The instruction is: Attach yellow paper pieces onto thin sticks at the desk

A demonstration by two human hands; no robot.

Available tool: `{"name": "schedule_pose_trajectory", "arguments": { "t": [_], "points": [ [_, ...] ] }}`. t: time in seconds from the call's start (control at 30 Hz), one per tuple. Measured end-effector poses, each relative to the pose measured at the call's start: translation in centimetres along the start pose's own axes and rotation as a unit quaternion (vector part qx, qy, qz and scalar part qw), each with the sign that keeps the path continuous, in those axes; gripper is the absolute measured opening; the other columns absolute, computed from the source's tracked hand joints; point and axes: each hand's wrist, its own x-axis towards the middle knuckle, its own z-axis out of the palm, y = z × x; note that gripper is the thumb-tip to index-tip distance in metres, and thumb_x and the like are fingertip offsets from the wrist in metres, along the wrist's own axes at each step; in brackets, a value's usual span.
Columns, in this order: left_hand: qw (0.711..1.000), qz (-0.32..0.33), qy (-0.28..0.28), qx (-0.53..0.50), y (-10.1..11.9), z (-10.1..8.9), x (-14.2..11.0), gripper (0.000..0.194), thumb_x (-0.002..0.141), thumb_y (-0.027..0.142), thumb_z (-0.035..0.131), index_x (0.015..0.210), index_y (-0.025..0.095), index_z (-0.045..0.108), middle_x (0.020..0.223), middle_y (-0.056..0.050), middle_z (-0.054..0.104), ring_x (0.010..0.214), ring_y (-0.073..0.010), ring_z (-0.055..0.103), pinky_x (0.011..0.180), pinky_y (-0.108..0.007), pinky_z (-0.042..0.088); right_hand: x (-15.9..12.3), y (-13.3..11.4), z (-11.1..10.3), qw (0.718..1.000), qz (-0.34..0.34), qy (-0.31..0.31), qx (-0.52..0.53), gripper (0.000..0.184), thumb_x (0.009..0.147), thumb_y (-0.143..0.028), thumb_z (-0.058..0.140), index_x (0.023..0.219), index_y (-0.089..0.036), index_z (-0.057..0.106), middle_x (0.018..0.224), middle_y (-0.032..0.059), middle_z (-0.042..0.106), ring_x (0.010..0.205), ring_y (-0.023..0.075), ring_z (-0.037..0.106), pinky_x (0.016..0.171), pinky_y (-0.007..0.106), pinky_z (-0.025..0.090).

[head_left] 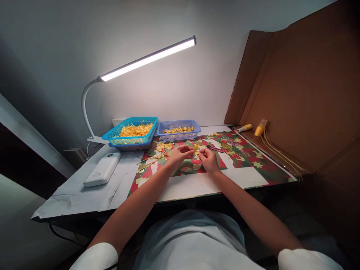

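Yellow and petal-like, a small piece [196,147] sits between the fingertips of both hands, over the patterned sheet [257,164] on the table [122,189]. From my remote seat I judge the step to be close fingertip shaping or joining; the next move calls for a light, steady grip. I see the left hand [180,155] pinching the piece, thumb against fingers, and the right hand [208,159] pinching it from the other side; its exact hold is too small to tell. Thin stems [153,162] lie near the left hand, a pink-handled tool [216,149] just beyond the right. Farther back, I see a turquoise basket [111,138] and a purple basket [178,137].
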Motion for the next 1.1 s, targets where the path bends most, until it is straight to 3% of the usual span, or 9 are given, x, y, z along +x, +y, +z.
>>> {"name": "schedule_pose_trajectory", "arguments": {
  "t": [0.67, 1.1],
  "points": [
    [0.998, 0.048, 0.020, 0.043, -0.3, 0.2, 0.0, 0.030, 0.058, 0.037, 0.079, 0.066, 0.013, 0.062, 0.059, -0.001, 0.062, 0.054, -0.0101, 0.057, 0.059, -0.025, 0.050, -0.2, -0.2, 0.3, 1.000, -0.003, 0.008, -0.001, 0.017, 0.071, -0.036, 0.056, 0.067, -0.020, 0.052, 0.053, -0.0050, 0.041, 0.049, 0.0095, 0.033, 0.047, 0.024, 0.027],
    [0.963, 0.176, 0.108, 0.172, -1.5, 0.6, -0.1, 0.017, 0.064, 0.031, 0.071, 0.063, 0.015, 0.064, 0.058, 0.000, 0.063, 0.051, -0.0098, 0.054, 0.050, -0.022, 0.042, -0.4, 0.2, 1.1, 0.999, 0.030, 0.003, 0.021, 0.022, 0.071, -0.042, 0.056, 0.070, -0.021, 0.049, 0.048, -0.0069, 0.043, 0.044, 0.0089, 0.035, 0.044, 0.023, 0.028]
  ]
}}
